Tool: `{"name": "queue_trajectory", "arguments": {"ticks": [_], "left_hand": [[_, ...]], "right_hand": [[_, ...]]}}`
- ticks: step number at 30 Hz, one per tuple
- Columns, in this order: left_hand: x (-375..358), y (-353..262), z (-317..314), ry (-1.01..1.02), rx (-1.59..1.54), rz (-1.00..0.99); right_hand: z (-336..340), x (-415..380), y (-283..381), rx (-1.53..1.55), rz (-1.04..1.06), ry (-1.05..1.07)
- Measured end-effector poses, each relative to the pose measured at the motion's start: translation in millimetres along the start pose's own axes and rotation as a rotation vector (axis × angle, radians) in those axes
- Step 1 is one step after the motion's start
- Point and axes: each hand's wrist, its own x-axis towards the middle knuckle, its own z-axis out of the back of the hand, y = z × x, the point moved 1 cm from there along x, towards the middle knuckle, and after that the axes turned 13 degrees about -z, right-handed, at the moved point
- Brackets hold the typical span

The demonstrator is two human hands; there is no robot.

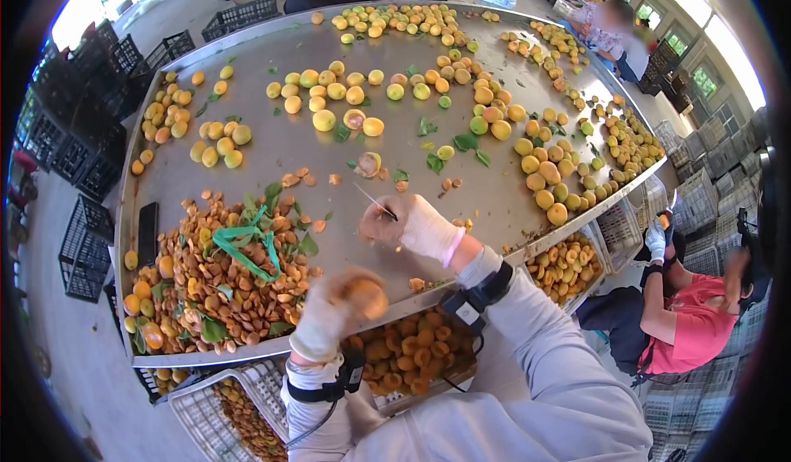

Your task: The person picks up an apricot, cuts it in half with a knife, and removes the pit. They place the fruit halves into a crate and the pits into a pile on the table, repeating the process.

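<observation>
My gloved right hand (416,230) grips a small knife (377,203) by its dark handle, the thin blade pointing up and left over the metal table (247,145). Lower and to the left, my gloved left hand (325,314) has its fingers round an apricot (367,297), both blurred by motion. That hand is near the table's front edge, beside a big heap of apricot pits (218,273) with leaves and a green ribbon (247,244) on it. Ahead of my right hand lies a damaged apricot (367,165), with a few loose pits nearby.
Whole apricots (325,91) lie in groups across the table. A black phone (147,233) rests at the left edge. Below the front edge stand crates of halved apricots (412,351) and pits (247,421). A person in red (688,322) holds a knife at right; others sit beyond the table.
</observation>
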Motion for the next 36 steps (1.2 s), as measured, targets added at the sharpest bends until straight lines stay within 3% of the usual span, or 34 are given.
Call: {"name": "queue_trajectory", "arguments": {"ticks": [2, 5, 9, 11, 12, 14, 16, 18, 19, 21, 22, 23, 25, 26, 28, 31, 32, 33, 35, 36], "left_hand": [[0.1, -7.7, -10.9, 0.410, 0.129, -0.045], [5.8, 3.1, -12.8, 0.469, 0.245, -0.182], [10.9, 3.3, -0.7, 0.503, 0.202, -0.102], [10.4, 8.4, 4.8, 0.547, 0.162, 0.016], [12.4, 10.6, 6.3, 0.567, 0.206, -0.039], [11.5, 17.9, 3.2, 0.616, 0.278, -0.140], [10.8, 26.3, 4.2, 0.550, 0.193, -0.238], [13.3, 34.3, 11.4, 0.529, 0.201, -0.383], [15.1, 32.6, 15.8, 0.523, 0.200, -0.469], [9.0, 24.0, 20.7, 0.339, -0.023, -0.200], [6.0, 19.2, 23.7, 0.242, -0.133, -0.067], [6.8, 16.0, 27.5, 0.189, -0.027, 0.019], [12.1, 10.7, 33.3, 0.102, 0.073, 0.050], [14.1, 10.4, 35.1, 0.059, 0.123, 0.069], [15.1, 14.4, 35.6, -0.086, 0.067, 0.078], [18.8, 24.6, 34.5, -0.327, 0.007, -0.028], [17.4, 28.5, 34.4, -0.420, -0.008, -0.077], [16.9, 30.3, 37.1, -0.492, -0.075, -0.024], [24.4, 19.9, 31.9, -0.581, 0.338, -0.312], [25.8, 15.4, 28.8, -0.602, 0.549, -0.456]], "right_hand": [[2.3, 30.1, -18.0, -0.299, 0.027, -0.021], [10.6, 73.9, 0.0, -0.431, -0.080, -0.247], [-24.6, 133.0, -38.2, -0.864, -0.105, -0.019], [-40.6, 147.2, -37.4, -0.832, -0.082, 0.058], [-48.7, 153.5, -34.7, -0.817, -0.078, 0.093], [-64.1, 134.0, 38.3, -0.711, -0.120, 0.289], [-98.1, 133.0, 66.8, -0.236, -0.011, 0.415], [-100.3, 116.0, 122.5, 0.001, -0.177, 0.572], [-136.1, 157.9, 86.1, -0.221, 0.168, 0.365], [-149.1, 211.1, 52.6, -0.807, 0.539, 0.075], [-125.1, 225.2, 41.4, -0.930, 0.474, -0.013], [-100.4, 238.3, 31.4, -1.056, 0.403, -0.092], [-40.7, 210.9, 44.1, -0.715, -0.168, -0.248], [-25.9, 220.1, 21.3, -0.840, -0.275, -0.233], [-5.8, 225.5, -20.6, -0.811, -0.471, -0.169], [1.0, 191.5, -35.0, -0.499, -0.228, 0.026], [-6.8, 173.5, -33.4, -0.041, -0.325, 0.277], [-7.2, 141.8, -2.0, 0.077, -0.314, 0.337], [-17.2, 101.8, 21.2, 0.259, -0.295, 0.496], [-22.6, 85.5, 31.9, 0.204, -0.268, 0.561]]}}
